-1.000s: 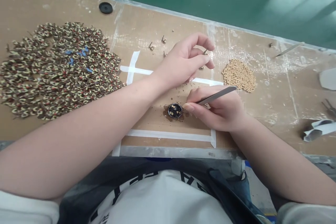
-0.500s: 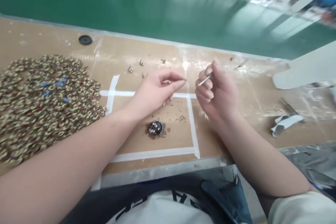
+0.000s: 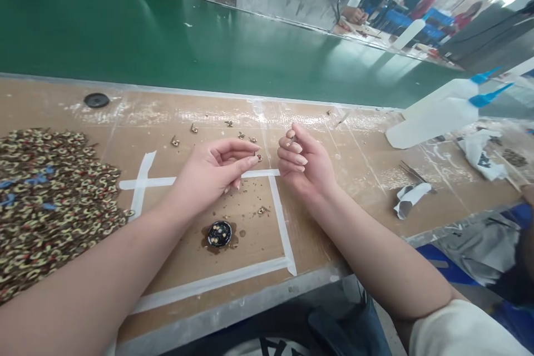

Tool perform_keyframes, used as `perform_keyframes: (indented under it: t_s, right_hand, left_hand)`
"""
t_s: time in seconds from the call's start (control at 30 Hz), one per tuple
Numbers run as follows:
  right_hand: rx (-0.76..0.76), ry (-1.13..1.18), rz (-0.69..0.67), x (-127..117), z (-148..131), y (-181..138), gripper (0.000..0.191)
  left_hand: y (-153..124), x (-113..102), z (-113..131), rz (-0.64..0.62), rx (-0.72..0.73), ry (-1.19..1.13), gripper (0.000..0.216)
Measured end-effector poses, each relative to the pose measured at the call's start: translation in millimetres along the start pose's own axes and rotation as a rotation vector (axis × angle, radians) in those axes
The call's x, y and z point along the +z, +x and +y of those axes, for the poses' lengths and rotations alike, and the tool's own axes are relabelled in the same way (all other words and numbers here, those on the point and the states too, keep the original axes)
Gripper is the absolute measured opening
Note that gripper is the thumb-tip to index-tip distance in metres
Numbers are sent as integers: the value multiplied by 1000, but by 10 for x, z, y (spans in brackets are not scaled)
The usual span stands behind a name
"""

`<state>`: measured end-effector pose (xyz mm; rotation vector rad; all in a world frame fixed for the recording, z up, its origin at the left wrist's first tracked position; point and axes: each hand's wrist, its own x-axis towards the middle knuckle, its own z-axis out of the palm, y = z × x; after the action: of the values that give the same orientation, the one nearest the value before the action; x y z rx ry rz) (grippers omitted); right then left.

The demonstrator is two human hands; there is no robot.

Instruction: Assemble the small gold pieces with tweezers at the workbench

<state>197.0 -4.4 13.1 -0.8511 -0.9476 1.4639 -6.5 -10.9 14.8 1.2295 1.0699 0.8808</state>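
Your left hand [image 3: 212, 169] is mid-frame, thumb and finger almost meeting, with a small piece [image 3: 259, 158] right by the tips, though I can't tell if you're actually gripping it. Your right hand [image 3: 308, 169], just right of center, is curled around the tweezers [image 3: 291, 141], just a sliver showing. The dark cup [image 3: 219, 234] sits lower center on the bench [image 3: 250, 247], and that big pile [image 3: 58, 211] fills the lower left.
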Motion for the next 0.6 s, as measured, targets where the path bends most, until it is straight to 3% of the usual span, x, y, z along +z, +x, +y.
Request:
perform_keyframes:
  t_s: [0.13, 0.3, 0.4, 0.6]
  right_hand:
    - [-226, -220, -118, 133, 33, -213, 35]
    - [-575, -594, -513, 265, 153, -440, 16]
    - [-592, -644, -642, 295, 199, -454, 15]
    - [-491, -737, -688, 303, 208, -473, 18]
  left_hand:
    - [10, -3, -36, 8, 17, -37, 17]
    - [16, 5, -60, -12, 51, -26, 10]
    - [17, 10, -65, -7, 53, -12, 9]
    - [37, 0, -112, -11, 96, -5, 9]
